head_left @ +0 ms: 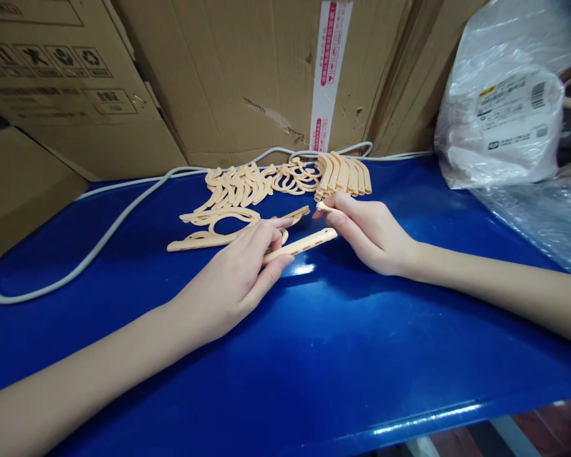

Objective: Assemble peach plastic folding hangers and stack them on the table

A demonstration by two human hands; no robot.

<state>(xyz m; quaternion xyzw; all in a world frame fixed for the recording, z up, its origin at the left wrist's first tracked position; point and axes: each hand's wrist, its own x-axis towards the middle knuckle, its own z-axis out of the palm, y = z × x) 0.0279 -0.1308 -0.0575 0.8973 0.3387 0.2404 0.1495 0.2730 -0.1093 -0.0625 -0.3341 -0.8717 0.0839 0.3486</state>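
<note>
The left hand point(247, 270) closes on the left end of a straight peach plastic bar point(309, 243) just above the glossy blue surface point(314, 355); the right hand point(368, 235) pinches its right end plus a small peach peg point(321, 206), which could slip from the shared grip

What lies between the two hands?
Head view: a peach strip, held by the left hand, stretches toward the right hand, which pinches a small peach piece.

Glossy blue counter point(361, 355); pale peach plastic pieces point(247, 187); white cable point(99, 238); brown cardboard boxes point(228, 76) with white-and-red tape point(327, 70); clear plastic bag point(504, 101).
</note>
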